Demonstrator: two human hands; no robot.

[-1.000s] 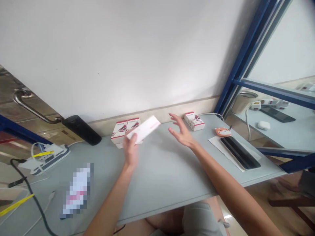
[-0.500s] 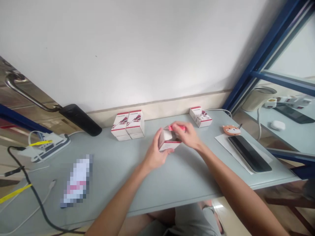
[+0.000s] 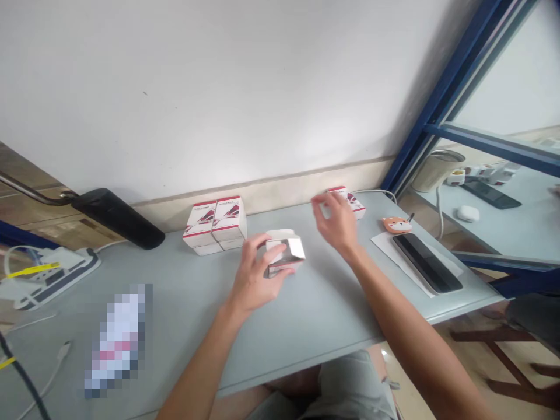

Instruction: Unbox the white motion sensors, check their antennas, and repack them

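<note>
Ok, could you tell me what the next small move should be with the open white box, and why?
I would probably move the empty right hand to the open white cardboard box: only the left hand holds it, and its flap stands lifted.

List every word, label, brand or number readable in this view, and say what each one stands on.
Nothing here can be read for certain.
The stacked white boxes with red edges: printing too small to read.
The open white box in the left hand: no legible text.
The white box behind the right hand: partly hidden, too small to read.
The pixelated packet: too blurred to read.
</note>
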